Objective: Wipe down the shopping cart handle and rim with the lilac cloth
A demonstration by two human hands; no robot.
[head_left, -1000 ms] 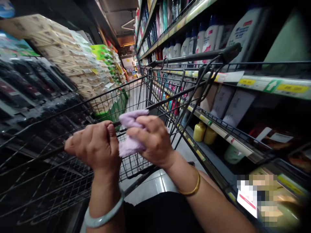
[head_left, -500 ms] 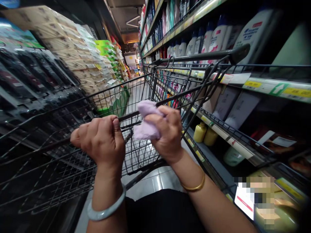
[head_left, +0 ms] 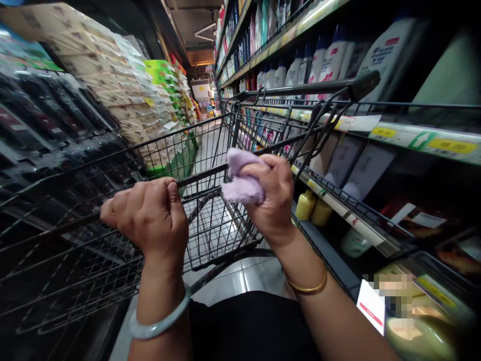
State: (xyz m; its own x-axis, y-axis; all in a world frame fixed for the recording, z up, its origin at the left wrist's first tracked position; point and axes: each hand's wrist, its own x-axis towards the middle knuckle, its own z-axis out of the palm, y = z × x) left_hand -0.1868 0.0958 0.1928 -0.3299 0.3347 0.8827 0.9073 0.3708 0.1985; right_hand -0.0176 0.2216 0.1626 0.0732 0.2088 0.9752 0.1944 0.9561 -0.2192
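Note:
A dark wire shopping cart (head_left: pixel 205 175) stands right in front of me, its basket holding nothing that I can make out. My left hand (head_left: pixel 148 215) is closed round the near top rail, on the left. In my right hand (head_left: pixel 274 200) is a crumpled lilac cloth (head_left: pixel 244 189), squeezed between thumb and fingers. This hand and cloth are at the same rail, further right; the cloth hides part of it, and I cannot tell how firmly it presses there. The cart's handle bar (head_left: pixel 311 89) lies beyond, toward the upper right.
Shelves with shampoo bottles (head_left: pixel 332 55) and a price strip (head_left: pixel 421 135) run close along the right. Yellow jars (head_left: pixel 305 204) sit on a lower shelf. Stacked tissue packs (head_left: pixel 101 75) and hanging dark packages (head_left: pixel 56 110) line the left. The tiled aisle (head_left: pixel 208 143) leads away between them.
My right hand has moved right and slightly up along the rail with the cloth. My left hand keeps its grip on the rail. The view has shifted slightly.

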